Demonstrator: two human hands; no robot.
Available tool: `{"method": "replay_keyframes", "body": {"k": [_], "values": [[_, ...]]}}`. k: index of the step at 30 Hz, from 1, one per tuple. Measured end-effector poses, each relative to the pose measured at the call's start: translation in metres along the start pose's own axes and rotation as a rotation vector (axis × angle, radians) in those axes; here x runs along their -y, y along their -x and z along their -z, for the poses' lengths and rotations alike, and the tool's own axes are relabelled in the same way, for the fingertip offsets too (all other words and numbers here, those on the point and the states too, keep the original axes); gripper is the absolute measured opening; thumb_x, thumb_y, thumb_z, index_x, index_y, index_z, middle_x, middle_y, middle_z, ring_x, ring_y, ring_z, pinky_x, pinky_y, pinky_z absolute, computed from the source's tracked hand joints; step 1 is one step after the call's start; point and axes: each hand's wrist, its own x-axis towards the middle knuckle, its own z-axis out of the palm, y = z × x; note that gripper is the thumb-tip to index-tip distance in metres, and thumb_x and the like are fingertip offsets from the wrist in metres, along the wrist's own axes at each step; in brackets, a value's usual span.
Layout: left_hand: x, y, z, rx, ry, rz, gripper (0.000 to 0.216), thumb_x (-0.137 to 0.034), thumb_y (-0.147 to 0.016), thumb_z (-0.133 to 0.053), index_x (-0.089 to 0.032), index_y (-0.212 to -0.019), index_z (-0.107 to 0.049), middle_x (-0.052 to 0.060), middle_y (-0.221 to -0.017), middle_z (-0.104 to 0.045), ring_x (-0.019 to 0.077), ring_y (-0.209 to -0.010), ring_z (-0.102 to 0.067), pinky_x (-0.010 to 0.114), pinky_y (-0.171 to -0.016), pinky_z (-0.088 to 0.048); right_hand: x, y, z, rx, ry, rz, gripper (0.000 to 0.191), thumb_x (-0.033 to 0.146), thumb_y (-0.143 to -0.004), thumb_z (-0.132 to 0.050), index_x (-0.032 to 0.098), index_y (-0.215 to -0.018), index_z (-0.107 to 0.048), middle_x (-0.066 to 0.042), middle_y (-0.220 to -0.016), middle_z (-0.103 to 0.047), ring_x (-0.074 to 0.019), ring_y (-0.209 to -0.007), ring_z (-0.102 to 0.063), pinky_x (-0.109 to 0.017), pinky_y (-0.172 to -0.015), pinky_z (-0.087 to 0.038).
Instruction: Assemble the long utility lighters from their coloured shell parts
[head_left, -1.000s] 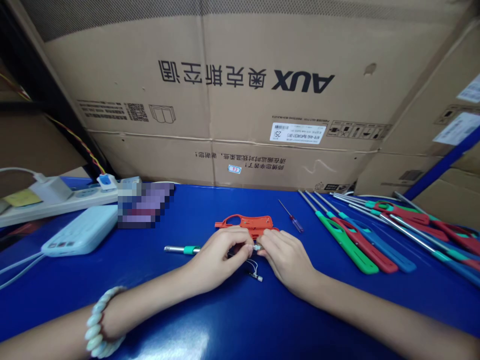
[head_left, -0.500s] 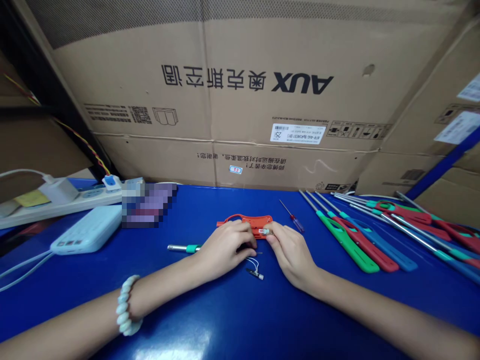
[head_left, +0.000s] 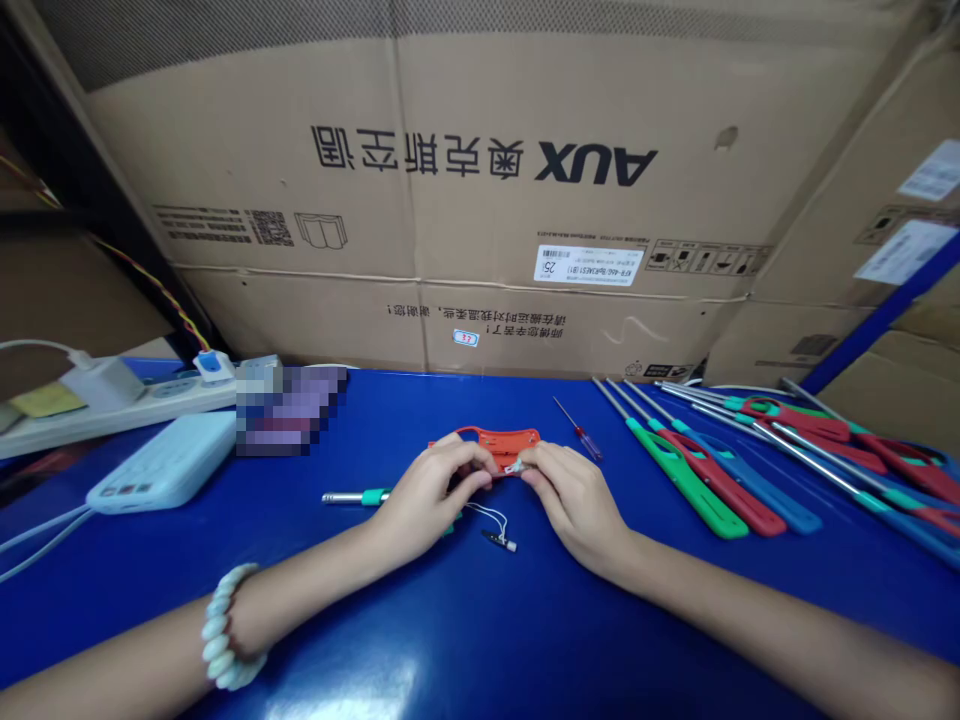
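Observation:
An orange lighter handle shell (head_left: 511, 440) lies with its inside facing up, just beyond my fingertips. My right hand (head_left: 576, 502) pinches a small white part (head_left: 514, 466) at the shell's near edge. Thumb and fingers of my left hand (head_left: 435, 490) are closed at the shell's near left; what they hold, if anything, is too small to make out. Under my left hand, a metal lighter tube (head_left: 343, 498) with a green collar sticks out to the left. Thin white wires (head_left: 487, 512) run from beneath that hand to a small dark piece (head_left: 496, 540) with a white end.
A screwdriver (head_left: 587, 442) lies beyond my right hand. Several long-necked lighters (head_left: 690, 480) in green, red and blue lie at the right. Leftward are a power bank (head_left: 165, 465) and a power strip (head_left: 172, 395). A large cardboard box (head_left: 480, 220) closes off the back.
My left hand has drawn back slightly to the left and nearer, uncovering more wire. The white part in my right hand has turned and shifted a little left. The view has moved slightly.

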Motion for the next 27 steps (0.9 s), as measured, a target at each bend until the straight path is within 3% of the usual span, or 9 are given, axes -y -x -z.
{"method": "replay_keyframes", "body": {"k": [5, 15, 27], "values": [[-0.0035, -0.0028, -0.0002, -0.032, 0.084, 0.002, 0.013, -0.022, -0.089, -0.054, -0.019, -0.084, -0.066, 0.002, -0.086, -0.069, 0.0191, -0.084, -0.055, 0.033, -0.084, -0.039, 0.0006, 0.0004, 0.0003, 0.045, 0.008, 0.004, 0.022, 0.024, -0.097, -0.038, 0.019, -0.088, -0.058, -0.005, -0.084, -0.066, -0.0176, -0.075, -0.059, -0.029, -0.069, -0.041], [-0.0063, -0.0020, -0.0037, -0.073, 0.085, 0.009, 0.014, -0.022, -0.088, -0.055, -0.017, -0.076, -0.062, 0.000, -0.076, -0.065, 0.0162, -0.075, -0.052, 0.028, -0.073, -0.037, 0.0028, 0.0016, 0.0007, 0.098, 0.039, 0.024, 0.024, 0.021, -0.095, -0.040, 0.017, -0.079, -0.058, -0.002, -0.073, -0.065, -0.0144, -0.061, -0.052, -0.029, -0.064, -0.031], [-0.0076, -0.0022, -0.0040, -0.081, 0.093, -0.007, 0.016, -0.021, -0.089, -0.054, -0.017, -0.075, -0.061, 0.000, -0.075, -0.064, 0.0156, -0.073, -0.051, 0.028, -0.073, -0.037, 0.0030, 0.0011, -0.0002, 0.094, 0.049, 0.032, 0.025, 0.021, -0.095, -0.039, 0.017, -0.078, -0.057, -0.002, -0.071, -0.063, -0.0138, -0.061, -0.051, -0.028, -0.063, -0.029]]}}
